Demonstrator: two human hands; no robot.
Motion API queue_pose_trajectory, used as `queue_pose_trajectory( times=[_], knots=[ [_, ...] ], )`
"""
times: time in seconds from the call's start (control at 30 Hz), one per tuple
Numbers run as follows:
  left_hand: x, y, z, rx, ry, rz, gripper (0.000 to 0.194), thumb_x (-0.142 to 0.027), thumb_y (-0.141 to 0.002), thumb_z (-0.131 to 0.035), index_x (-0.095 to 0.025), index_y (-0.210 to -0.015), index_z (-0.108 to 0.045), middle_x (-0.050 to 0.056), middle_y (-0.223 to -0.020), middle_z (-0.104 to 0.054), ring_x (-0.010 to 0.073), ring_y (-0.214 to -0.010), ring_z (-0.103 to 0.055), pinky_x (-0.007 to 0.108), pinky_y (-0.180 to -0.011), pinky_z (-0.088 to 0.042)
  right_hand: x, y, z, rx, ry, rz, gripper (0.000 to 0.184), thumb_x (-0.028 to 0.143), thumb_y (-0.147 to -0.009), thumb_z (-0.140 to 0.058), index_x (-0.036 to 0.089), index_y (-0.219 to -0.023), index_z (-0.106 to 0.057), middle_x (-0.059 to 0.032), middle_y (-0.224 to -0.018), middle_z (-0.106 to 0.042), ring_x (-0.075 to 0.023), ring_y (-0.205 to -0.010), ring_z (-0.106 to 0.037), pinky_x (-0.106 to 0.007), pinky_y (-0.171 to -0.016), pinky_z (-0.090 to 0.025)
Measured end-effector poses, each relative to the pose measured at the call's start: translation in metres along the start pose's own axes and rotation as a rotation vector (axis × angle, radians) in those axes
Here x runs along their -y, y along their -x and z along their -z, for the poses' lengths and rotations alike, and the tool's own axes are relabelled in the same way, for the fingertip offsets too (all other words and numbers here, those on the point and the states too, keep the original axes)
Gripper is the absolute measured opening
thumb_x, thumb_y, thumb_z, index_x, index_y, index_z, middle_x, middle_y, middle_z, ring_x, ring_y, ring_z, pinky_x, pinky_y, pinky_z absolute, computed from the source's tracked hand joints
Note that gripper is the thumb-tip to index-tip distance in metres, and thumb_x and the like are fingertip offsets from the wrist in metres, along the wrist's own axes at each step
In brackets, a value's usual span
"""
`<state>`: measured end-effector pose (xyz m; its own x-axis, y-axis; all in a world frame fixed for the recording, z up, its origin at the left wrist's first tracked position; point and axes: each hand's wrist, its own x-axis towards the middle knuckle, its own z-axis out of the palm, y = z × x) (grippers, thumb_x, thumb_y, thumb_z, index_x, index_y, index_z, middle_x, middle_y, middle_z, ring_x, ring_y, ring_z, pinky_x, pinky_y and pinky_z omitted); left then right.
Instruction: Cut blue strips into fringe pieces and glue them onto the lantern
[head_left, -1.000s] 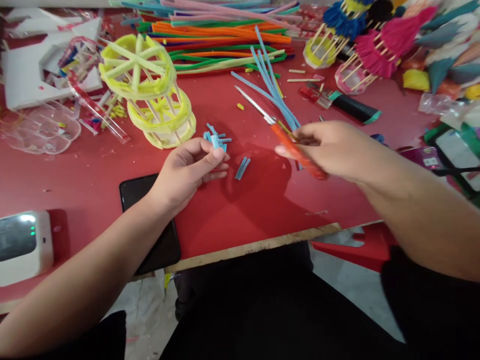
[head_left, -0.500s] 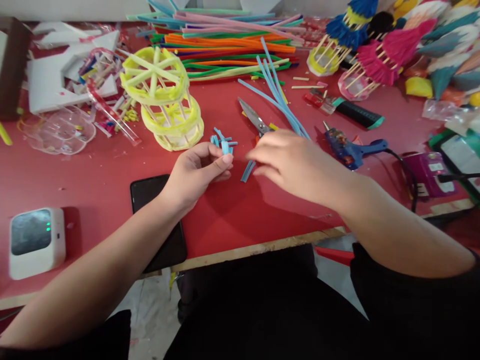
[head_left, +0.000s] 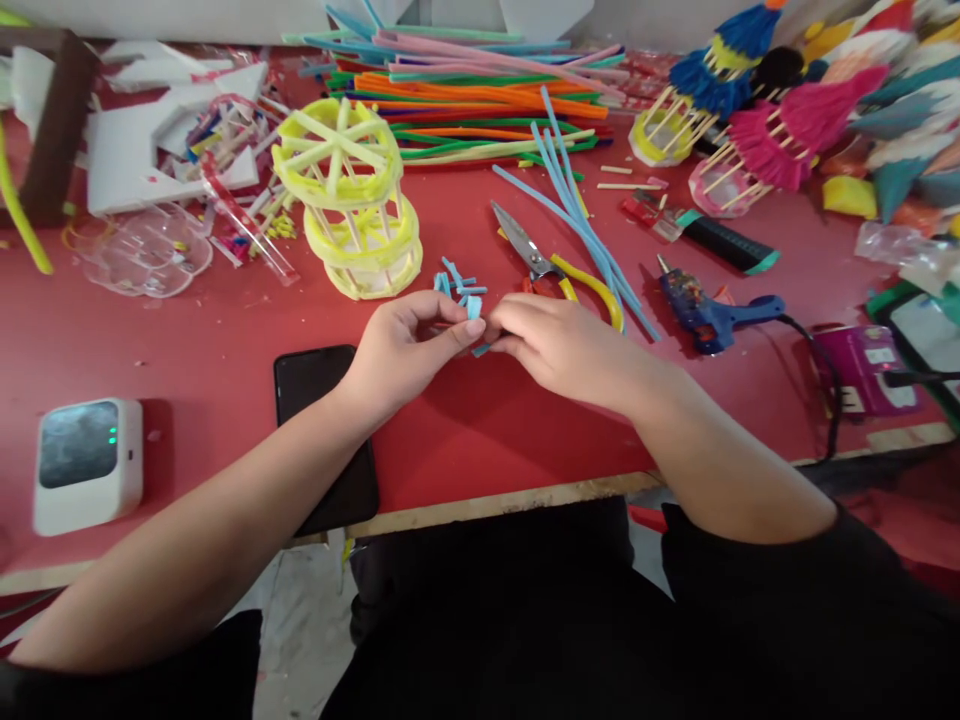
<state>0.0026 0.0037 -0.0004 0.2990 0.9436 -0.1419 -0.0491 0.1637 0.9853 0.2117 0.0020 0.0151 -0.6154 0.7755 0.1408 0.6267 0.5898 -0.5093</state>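
Observation:
My left hand (head_left: 411,348) pinches a short, folded piece of light blue pipe cleaner (head_left: 474,307) between thumb and fingers. Close against those fingertips, my right hand (head_left: 551,340) is closed. The end of a blue pipe cleaner strip (head_left: 481,350) pokes out beneath its fingers; the rest is hidden. Just beyond the left fingertips lies a small pile of cut blue pieces (head_left: 452,275). Scissors with yellow and red handles (head_left: 532,252) rest open behind my right hand, next to long blue pipe cleaners (head_left: 581,225).
A yellow two-tier stick frame (head_left: 345,200) stands at centre left. Coloured pipe cleaners (head_left: 480,85) are heaped at the back. To the right lie a glue gun (head_left: 709,305) with its cord and a cutter knife (head_left: 720,240). A phone (head_left: 326,440) lies under my left forearm.
My right hand has moved left from beside the scissors to my left fingertips, bringing a blue strip with it. The scissors' handles now show. The view has shifted slightly.

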Motion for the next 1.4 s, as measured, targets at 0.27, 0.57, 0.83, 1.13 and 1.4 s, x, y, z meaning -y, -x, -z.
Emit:
queue_pose_trajectory(
  times=[0.27,0.57,0.83,1.13,1.4],
  knots=[
    [-0.004,0.003,0.000,0.085,-0.025,0.037,0.034,-0.036,-0.069,-0.097,-0.016,-0.074,-0.070,0.000,-0.070,-0.071,0.0121,-0.069,-0.069,0.023,-0.072,-0.059,0.003,0.005,-0.004,-0.341,-0.255,-0.048,0.011,0.013,-0.092,-0.069,0.023,-0.088,-0.070,-0.0028,-0.090,-0.077,-0.0180,-0.085,-0.073,-0.032,-0.077,-0.059],
    [-0.009,0.008,-0.003,0.082,0.044,0.011,0.029,-0.038,-0.078,-0.091,-0.018,-0.079,-0.070,0.002,-0.076,-0.077,0.0143,-0.070,-0.073,0.024,-0.069,-0.061,0.007,-0.004,-0.027,-0.474,-1.170,-0.374,0.037,0.047,-0.065,-0.099,0.023,-0.084,-0.077,0.0011,-0.087,-0.080,-0.0152,-0.072,-0.075,-0.032,-0.068,-0.067],
    [-0.002,0.009,0.002,-0.016,-0.655,-0.375,0.013,-0.018,-0.086,-0.069,-0.024,-0.078,-0.078,0.003,-0.088,-0.082,0.0212,-0.087,-0.073,0.035,-0.090,-0.054,0.012,0.003,-0.016,-0.425,-0.636,-0.269,0.018,0.037,-0.081,-0.090,0.024,-0.076,-0.078,-0.0016,-0.081,-0.081,-0.0186,-0.077,-0.075,-0.034,-0.076,-0.064],
    [0.002,0.006,0.005,0.060,-0.975,-0.368,0.019,-0.012,-0.083,-0.062,-0.021,-0.076,-0.077,0.006,-0.091,-0.080,0.0232,-0.084,-0.065,0.040,-0.087,-0.046,0.001,0.008,-0.019,-0.238,-0.335,-0.106,0.011,0.014,-0.091,-0.074,0.024,-0.095,-0.080,-0.0018,-0.095,-0.083,-0.0172,-0.083,-0.076,-0.029,-0.078,-0.060],
    [0.001,0.005,0.003,0.036,-0.985,-0.299,0.014,-0.013,-0.081,-0.068,-0.020,-0.075,-0.078,0.006,-0.087,-0.075,0.0233,-0.081,-0.057,0.041,-0.086,-0.045,-0.003,0.007,-0.020,-0.221,-0.243,0.001,0.017,0.013,-0.095,-0.068,0.024,-0.095,-0.081,-0.0026,-0.097,-0.084,-0.0178,-0.086,-0.078,-0.030,-0.079,-0.060]
  ],
)
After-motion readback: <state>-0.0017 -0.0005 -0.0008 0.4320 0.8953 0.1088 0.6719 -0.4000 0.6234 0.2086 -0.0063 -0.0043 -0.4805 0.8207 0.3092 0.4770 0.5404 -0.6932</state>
